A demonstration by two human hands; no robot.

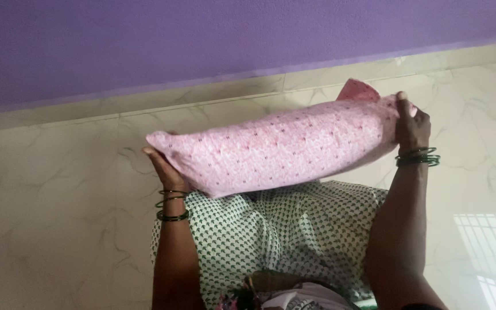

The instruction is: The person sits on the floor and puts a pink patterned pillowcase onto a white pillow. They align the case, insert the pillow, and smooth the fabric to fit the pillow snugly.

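I've got the pink pillow point(282, 146) up off the floor point(58, 218), stretched between both hands, its right end tilted higher. My left hand point(162, 163) cups under the left corner, fingers mostly hidden behind the fabric; my right hand point(411, 126) pinches the right corner, thumb on top. Green-dotted cloth point(271, 241) hangs just below, near me.

- The left hand point(162, 163) is mostly hidden behind the pink pillow point(276, 146).
- The pillow covers the upper part of the green-patterned white cloth point(282, 241).
- Both forearms are cut off by the bottom edge.
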